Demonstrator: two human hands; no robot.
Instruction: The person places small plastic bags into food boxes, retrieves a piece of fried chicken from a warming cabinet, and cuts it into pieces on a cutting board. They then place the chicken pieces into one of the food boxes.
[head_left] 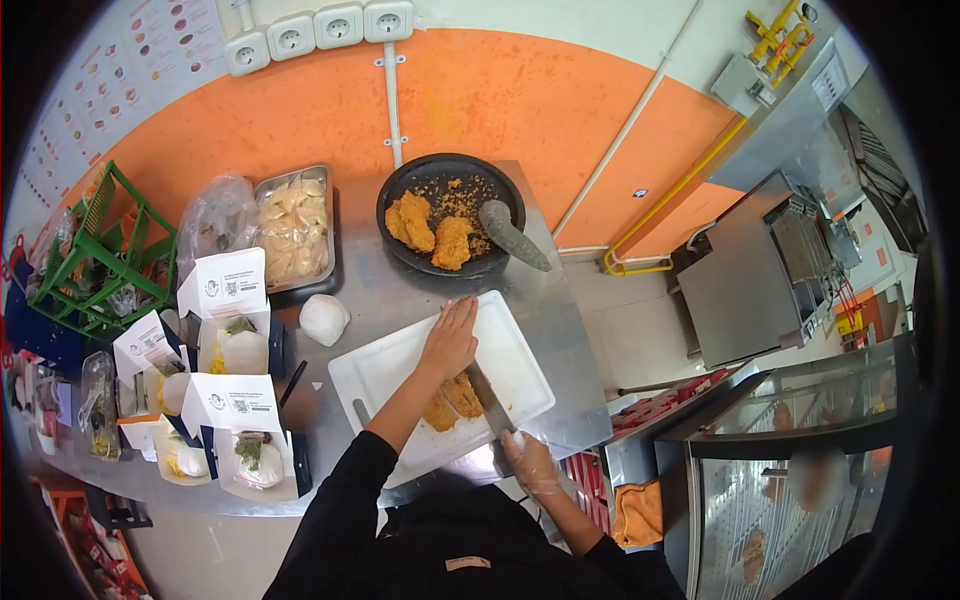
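Steel surface (560, 330), long and set against an orange wall, carrying everything listed here. White cutting board (390, 365), lying at an angle at the near edge, right in front of the person. Green wire rack (100, 250), far left, stuffed with small packets. Black round bowl (440, 170), at the back by the wall, holding several breaded fried pieces (452, 242), loose crumbs and a grey pestle (512, 235) leaning on its right rim. Metal tray (292, 178), left of the bowl, filled with pale sliced food (what kind I cannot tell from here). Clear plastic bag (215, 215), crumpled, just beside the tray. Open white boxes (235, 400), a cluster to the left of the board, lids up, each with rice and a bit of green inside. White wrapped ball (324, 318), between the boxes and the board. Fried cutlet (455, 400), golden, lying on the board near its front edge. Knife (487, 398), blade set against the cutlet's right side. Left hand (450, 340), bare, grip open, fingers flat and pressing down on the cutlet. Right hand (532, 462), in a clear glove, grip closed round the knife's handle at the board's near corner.
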